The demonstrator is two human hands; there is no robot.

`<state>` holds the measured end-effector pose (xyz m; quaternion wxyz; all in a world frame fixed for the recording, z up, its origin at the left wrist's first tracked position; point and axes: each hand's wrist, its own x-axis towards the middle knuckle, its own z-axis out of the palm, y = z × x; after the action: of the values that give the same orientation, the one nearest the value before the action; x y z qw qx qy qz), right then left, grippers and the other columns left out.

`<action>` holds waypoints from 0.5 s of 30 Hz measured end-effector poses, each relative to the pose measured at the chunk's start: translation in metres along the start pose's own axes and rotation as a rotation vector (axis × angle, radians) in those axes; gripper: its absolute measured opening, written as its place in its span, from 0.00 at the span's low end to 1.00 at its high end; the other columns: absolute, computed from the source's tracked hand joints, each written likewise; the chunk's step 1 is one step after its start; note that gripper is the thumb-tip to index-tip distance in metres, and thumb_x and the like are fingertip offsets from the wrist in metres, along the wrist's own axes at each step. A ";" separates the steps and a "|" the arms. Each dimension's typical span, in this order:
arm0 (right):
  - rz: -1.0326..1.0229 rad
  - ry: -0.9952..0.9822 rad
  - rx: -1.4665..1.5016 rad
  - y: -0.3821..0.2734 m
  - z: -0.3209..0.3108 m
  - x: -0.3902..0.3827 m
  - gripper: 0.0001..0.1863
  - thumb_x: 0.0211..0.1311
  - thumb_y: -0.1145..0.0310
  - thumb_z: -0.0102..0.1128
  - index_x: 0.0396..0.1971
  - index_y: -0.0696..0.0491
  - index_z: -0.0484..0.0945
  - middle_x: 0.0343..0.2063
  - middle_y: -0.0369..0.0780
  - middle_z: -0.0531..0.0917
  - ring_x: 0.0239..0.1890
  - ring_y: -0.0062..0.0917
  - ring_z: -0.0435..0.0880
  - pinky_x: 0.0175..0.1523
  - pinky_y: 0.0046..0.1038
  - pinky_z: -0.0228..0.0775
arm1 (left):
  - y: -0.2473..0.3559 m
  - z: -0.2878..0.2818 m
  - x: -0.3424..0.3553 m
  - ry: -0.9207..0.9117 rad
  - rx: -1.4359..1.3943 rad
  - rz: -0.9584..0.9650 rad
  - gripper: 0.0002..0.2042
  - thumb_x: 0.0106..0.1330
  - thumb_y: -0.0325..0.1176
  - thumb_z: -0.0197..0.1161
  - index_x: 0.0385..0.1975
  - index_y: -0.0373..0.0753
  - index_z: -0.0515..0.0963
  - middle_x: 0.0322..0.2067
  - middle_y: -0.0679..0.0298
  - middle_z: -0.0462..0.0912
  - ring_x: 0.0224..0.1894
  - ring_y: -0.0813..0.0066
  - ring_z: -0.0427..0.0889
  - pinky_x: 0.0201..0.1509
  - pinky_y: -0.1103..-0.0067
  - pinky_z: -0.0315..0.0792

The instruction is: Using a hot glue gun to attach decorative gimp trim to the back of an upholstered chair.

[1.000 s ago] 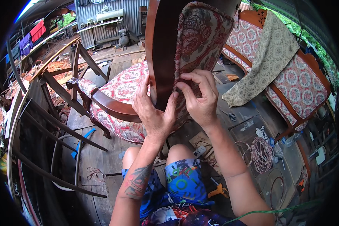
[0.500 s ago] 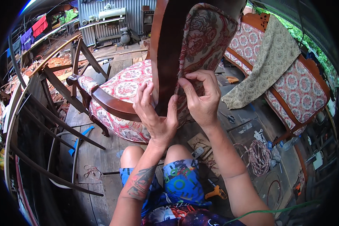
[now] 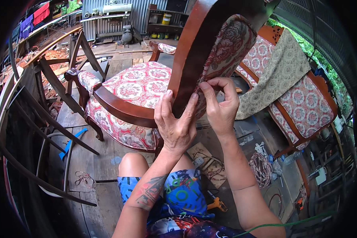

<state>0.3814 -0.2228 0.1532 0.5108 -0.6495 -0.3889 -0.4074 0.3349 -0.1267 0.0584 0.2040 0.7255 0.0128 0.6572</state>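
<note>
A wooden armchair stands in front of me, its floral seat [image 3: 139, 81] to the left and its dark polished backrest frame [image 3: 186, 51] rising at centre. Red-and-cream floral fabric covers the back panel [image 3: 232, 47], with a piped edge along the wood. My left hand [image 3: 174, 123] straddles the lower frame, its fingers on one side and its thumb on the other, by the trim. Beside it, my right hand [image 3: 222, 105] is closed in a pinch at the fabric's piped edge [image 3: 202, 79]. The fingertips partly hide what they pinch.
A matching settee [image 3: 305, 99] at right has a beige patterned cloth [image 3: 275, 75] draped over it. Bare wooden frames [image 3: 47, 107] crowd the left. On the plank floor lie a coil of cord [image 3: 261, 168], a yellow-orange power tool [image 3: 217, 204] and a blue strip [image 3: 72, 143]. Shelves [image 3: 166, 22] stand behind.
The view has shifted, so the chair and both hands sit further right, and shelves behind have come into view. The hands keep nearly the same hold at the piped edge.
</note>
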 end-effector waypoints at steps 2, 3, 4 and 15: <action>0.013 -0.001 0.017 -0.001 0.000 0.001 0.08 0.61 0.76 0.73 0.33 0.59 0.80 0.33 0.40 0.82 0.35 0.28 0.82 0.43 0.30 0.74 | -0.002 0.000 -0.001 0.009 0.005 0.004 0.28 0.60 0.25 0.64 0.62 0.58 0.82 0.67 0.44 0.64 0.70 0.46 0.61 0.71 0.63 0.68; 0.041 -0.004 0.009 -0.003 -0.004 0.002 0.08 0.61 0.75 0.73 0.33 0.59 0.79 0.33 0.40 0.82 0.35 0.27 0.82 0.43 0.29 0.73 | 0.000 0.000 -0.001 -0.027 0.006 0.019 0.28 0.60 0.25 0.65 0.61 0.57 0.82 0.67 0.44 0.63 0.70 0.46 0.61 0.72 0.61 0.65; 0.068 -0.007 0.001 -0.004 -0.007 0.003 0.08 0.62 0.75 0.73 0.33 0.59 0.79 0.32 0.40 0.82 0.35 0.26 0.81 0.43 0.29 0.73 | 0.002 0.000 -0.001 -0.063 0.006 0.035 0.27 0.60 0.25 0.67 0.61 0.55 0.83 0.67 0.43 0.62 0.70 0.45 0.61 0.73 0.60 0.62; 0.160 0.008 0.064 0.000 -0.002 0.000 0.08 0.64 0.73 0.71 0.32 0.59 0.79 0.32 0.38 0.82 0.35 0.23 0.79 0.45 0.27 0.71 | 0.002 -0.002 0.001 -0.055 0.037 0.023 0.30 0.59 0.21 0.61 0.61 0.57 0.83 0.67 0.45 0.61 0.70 0.45 0.60 0.73 0.62 0.66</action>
<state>0.3815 -0.2245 0.1536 0.5639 -0.6601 -0.3465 -0.3554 0.3325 -0.1274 0.0604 0.1832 0.7471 0.0109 0.6389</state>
